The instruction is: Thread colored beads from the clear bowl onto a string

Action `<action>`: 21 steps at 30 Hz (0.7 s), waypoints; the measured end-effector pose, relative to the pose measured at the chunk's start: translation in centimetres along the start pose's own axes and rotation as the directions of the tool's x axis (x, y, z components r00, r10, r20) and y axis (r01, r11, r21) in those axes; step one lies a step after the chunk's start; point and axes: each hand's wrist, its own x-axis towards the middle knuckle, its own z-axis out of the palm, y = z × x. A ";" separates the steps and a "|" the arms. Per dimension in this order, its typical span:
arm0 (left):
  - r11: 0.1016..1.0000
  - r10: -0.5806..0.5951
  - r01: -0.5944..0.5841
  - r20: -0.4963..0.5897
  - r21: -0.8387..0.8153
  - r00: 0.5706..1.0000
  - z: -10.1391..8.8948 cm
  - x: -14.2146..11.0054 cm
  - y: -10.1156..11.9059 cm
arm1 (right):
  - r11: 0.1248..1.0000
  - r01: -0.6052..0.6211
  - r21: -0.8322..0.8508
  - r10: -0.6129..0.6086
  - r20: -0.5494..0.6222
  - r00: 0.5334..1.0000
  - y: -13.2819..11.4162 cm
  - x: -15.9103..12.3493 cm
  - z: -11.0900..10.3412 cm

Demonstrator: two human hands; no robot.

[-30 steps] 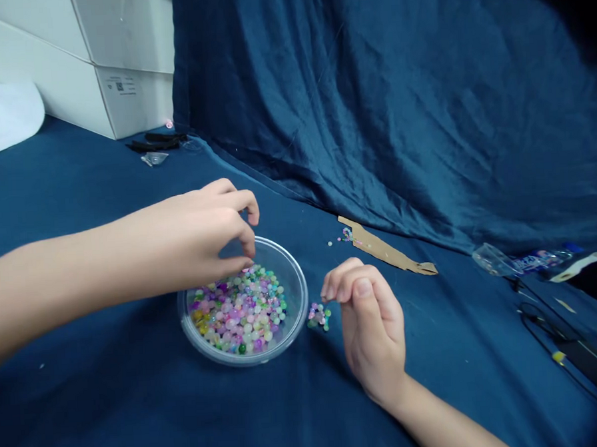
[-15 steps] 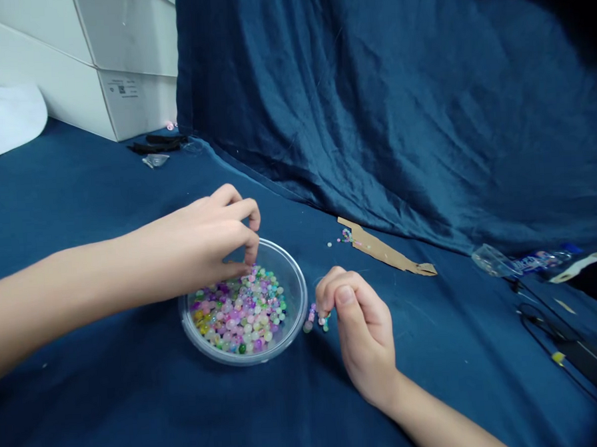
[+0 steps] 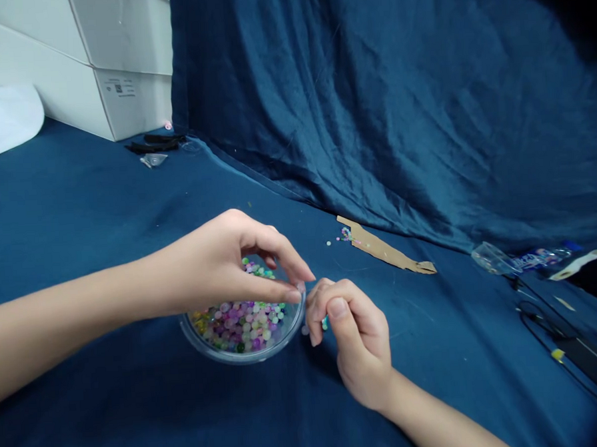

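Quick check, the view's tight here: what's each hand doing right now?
Left hand: partly open, curved over the clear plastic bowl, nothing visibly held.
Right hand: fingers curled shut beside the bowl; cannot tell if it holds a bead.

The round multicoloured beads [image 3: 244,325] looked glossy and smooth, heaped in a clear, shiny plastic bowl [image 3: 220,357]. At the far side, a dark blue satin cloth [image 3: 373,113] fell in lustrous folds. To the right, a narrow brown cardboard strip [image 3: 382,250] was matt and rough-edged, while a white cardboard box [image 3: 121,93] at far left looked smooth and dull.
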 end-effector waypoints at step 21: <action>0.998 0.055 -0.055 0.013 0.005 0.998 -0.2 0.0 -0.5 | 0.999 -0.008 -0.054 0.008 0.004 1.000 0.1 0.1 0.0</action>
